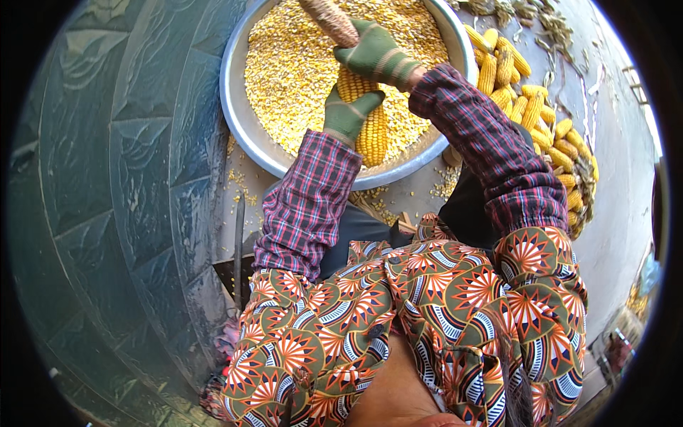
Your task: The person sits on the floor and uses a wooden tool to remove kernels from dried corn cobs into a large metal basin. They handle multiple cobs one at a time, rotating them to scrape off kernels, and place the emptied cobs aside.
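Observation:
Both my hands wear green knit gloves with pale stripes, and both are over a wide metal basin [230, 91]. Loose yellow corn kernels [288, 69] fill much of it. My left hand [347, 113] is wrapped around a yellow corn cob [372, 141] full of kernels, its lower end near the basin's front wall. In my right hand [376, 56] is a stripped brown corncob [331, 22], pointing up and to the left. The right hand sits just above the left, over the upper end of the yellow cob. Its fingertips are hidden.
A heap of husked corn cobs [533, 109] lies on the floor right of the basin. Dry husks [555, 29] are scattered beyond it. Spilled kernels [445, 181] dot the floor before the basin. A dark green tiled wall [141, 144] rises on the left, near a thin upright rod [239, 240].

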A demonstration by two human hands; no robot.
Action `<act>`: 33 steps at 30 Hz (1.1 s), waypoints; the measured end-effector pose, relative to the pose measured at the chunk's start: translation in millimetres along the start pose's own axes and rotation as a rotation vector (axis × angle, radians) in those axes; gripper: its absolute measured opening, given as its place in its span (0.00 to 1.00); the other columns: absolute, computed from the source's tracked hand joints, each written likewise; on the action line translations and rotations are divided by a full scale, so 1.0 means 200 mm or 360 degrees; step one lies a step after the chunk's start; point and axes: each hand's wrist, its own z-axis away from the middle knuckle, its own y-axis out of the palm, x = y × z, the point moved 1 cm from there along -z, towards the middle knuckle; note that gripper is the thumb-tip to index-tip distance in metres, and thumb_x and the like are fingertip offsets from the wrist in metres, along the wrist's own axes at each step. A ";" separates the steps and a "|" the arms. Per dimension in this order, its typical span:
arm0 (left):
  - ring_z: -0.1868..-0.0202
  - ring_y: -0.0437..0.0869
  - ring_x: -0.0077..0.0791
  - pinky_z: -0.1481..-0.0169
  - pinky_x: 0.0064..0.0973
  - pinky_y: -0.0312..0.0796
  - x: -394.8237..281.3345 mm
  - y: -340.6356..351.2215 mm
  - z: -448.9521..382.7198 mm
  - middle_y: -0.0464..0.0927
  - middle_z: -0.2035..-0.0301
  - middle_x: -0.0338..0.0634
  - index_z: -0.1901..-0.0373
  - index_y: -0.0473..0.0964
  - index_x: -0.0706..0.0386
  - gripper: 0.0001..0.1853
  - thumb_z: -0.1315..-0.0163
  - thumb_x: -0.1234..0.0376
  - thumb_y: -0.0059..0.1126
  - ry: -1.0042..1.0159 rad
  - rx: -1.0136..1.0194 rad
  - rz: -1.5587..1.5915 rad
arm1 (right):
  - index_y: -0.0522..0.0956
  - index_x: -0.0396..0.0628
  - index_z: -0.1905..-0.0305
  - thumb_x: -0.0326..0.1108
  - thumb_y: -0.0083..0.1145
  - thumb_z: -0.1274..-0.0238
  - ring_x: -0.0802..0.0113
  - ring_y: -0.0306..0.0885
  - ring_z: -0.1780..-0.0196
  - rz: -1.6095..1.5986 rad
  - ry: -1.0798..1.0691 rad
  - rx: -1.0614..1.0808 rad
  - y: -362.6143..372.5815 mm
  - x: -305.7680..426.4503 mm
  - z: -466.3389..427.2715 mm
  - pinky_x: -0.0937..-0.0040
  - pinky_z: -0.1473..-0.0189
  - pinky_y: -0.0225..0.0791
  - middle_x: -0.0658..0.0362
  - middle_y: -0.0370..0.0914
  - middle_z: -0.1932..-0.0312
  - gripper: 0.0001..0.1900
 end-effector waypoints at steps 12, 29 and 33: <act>0.71 0.79 0.38 0.66 0.34 0.75 -0.23 0.00 0.13 0.75 0.71 0.49 0.56 0.65 0.63 0.26 0.52 0.57 0.57 -0.0366 0.0509 0.0524 | 0.75 0.40 0.63 0.35 0.60 0.59 0.72 0.74 0.72 -0.0951 0.0327 0.0293 -0.15 0.07 -0.10 0.74 0.69 0.68 0.57 0.75 0.76 0.15; 0.71 0.79 0.40 0.65 0.37 0.75 -0.24 0.06 0.18 0.75 0.69 0.50 0.55 0.65 0.61 0.27 0.53 0.54 0.57 -0.0518 0.0451 0.0850 | 0.75 0.39 0.71 0.39 0.59 0.55 0.74 0.71 0.74 -0.0782 0.0066 -0.0061 -0.06 0.06 -0.08 0.76 0.71 0.66 0.62 0.73 0.79 0.13; 0.72 0.79 0.38 0.65 0.36 0.75 -0.26 0.03 0.17 0.75 0.71 0.50 0.54 0.65 0.61 0.27 0.53 0.55 0.57 -0.0491 0.0440 0.0880 | 0.72 0.38 0.55 0.34 0.55 0.52 0.72 0.73 0.60 -0.1059 0.0075 0.0491 -0.18 0.09 -0.09 0.77 0.59 0.66 0.57 0.74 0.63 0.18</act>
